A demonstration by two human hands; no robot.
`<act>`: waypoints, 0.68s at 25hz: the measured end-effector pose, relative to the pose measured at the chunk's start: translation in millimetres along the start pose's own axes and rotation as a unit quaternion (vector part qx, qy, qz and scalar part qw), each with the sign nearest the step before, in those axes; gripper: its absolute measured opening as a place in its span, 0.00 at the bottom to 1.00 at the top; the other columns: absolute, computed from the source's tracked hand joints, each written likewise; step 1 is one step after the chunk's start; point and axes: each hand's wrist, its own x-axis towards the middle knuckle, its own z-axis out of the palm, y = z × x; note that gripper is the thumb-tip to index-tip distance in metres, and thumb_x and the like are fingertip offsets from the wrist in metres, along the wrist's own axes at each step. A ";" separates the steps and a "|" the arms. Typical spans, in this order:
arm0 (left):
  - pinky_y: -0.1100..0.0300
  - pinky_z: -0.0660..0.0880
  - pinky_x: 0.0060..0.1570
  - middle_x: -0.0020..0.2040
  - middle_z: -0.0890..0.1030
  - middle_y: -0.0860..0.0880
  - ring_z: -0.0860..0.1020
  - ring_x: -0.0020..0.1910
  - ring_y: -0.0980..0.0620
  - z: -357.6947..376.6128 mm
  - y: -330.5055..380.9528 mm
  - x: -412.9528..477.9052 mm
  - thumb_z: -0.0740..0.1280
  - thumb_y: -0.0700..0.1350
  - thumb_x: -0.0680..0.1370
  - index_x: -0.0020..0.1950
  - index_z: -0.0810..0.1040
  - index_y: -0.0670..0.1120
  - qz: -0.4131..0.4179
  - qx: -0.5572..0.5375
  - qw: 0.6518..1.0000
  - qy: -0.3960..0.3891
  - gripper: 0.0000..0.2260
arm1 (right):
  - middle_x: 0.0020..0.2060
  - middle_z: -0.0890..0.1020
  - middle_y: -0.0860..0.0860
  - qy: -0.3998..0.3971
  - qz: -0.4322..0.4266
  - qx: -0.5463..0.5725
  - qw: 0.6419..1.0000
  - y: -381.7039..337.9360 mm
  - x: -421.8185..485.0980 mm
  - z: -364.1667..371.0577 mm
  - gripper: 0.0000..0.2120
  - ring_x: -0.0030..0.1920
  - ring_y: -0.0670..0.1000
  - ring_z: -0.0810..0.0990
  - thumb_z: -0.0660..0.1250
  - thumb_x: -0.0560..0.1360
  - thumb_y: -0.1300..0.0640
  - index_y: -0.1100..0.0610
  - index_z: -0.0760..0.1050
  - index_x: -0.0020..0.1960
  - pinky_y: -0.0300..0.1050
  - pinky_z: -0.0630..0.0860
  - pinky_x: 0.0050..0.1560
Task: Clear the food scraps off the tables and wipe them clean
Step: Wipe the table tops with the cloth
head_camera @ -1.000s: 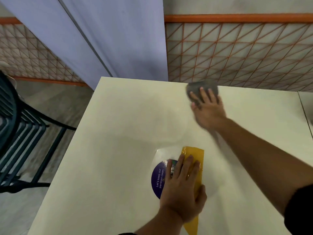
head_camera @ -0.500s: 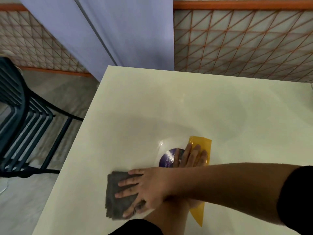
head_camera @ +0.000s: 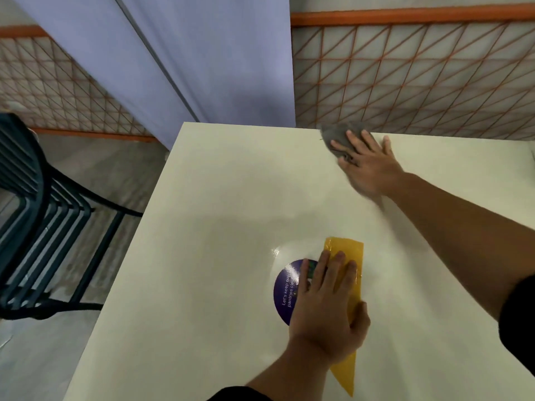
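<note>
A cream table (head_camera: 220, 215) fills the view. Near its far edge my right hand (head_camera: 365, 166) presses flat, fingers straight, on a grey cloth (head_camera: 337, 135). Close to me my left hand (head_camera: 327, 306) lies flat with straight fingers on a yellow plastic scraper (head_camera: 348, 251), which rests on the table beside a round purple sticker (head_camera: 285, 287). I see no food scraps on the table.
A dark metal chair (head_camera: 34, 215) stands to the left of the table. A lilac panel (head_camera: 179, 59) and a wall with an orange grid (head_camera: 419, 76) run just behind the table's far edge. Grey floor (head_camera: 86, 169) shows at left.
My right hand swept the cloth from the near left of the table, in front of my left arm, back to the far edge. My left hand stayed on the scraper.
</note>
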 end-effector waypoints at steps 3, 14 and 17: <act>0.44 0.41 0.76 0.81 0.53 0.53 0.43 0.81 0.50 -4.4 -1.2 2.9 0.55 0.59 0.80 0.79 0.58 0.53 -0.011 0.036 0.999 -0.017 0.28 | 0.82 0.44 0.46 0.010 0.063 0.015 0.998 31.0 -35.2 2.4 0.26 0.82 0.53 0.39 0.40 0.82 0.36 0.32 0.44 0.79 0.64 0.36 0.78; 0.41 0.53 0.76 0.81 0.56 0.54 0.49 0.80 0.49 -1.0 2.1 8.4 0.53 0.62 0.81 0.79 0.59 0.55 -0.007 0.058 0.997 -0.055 0.27 | 0.81 0.39 0.53 0.034 0.051 -0.015 0.998 14.4 -140.7 28.7 0.27 0.80 0.62 0.34 0.35 0.81 0.35 0.33 0.38 0.79 0.57 0.30 0.77; 0.42 0.51 0.77 0.81 0.54 0.55 0.48 0.81 0.50 1.5 0.7 7.2 0.54 0.62 0.81 0.79 0.58 0.55 -0.005 0.068 0.997 -0.049 0.28 | 0.82 0.42 0.54 0.041 0.100 0.007 0.994 32.3 -71.3 12.3 0.26 0.80 0.63 0.36 0.39 0.83 0.37 0.34 0.40 0.80 0.59 0.33 0.78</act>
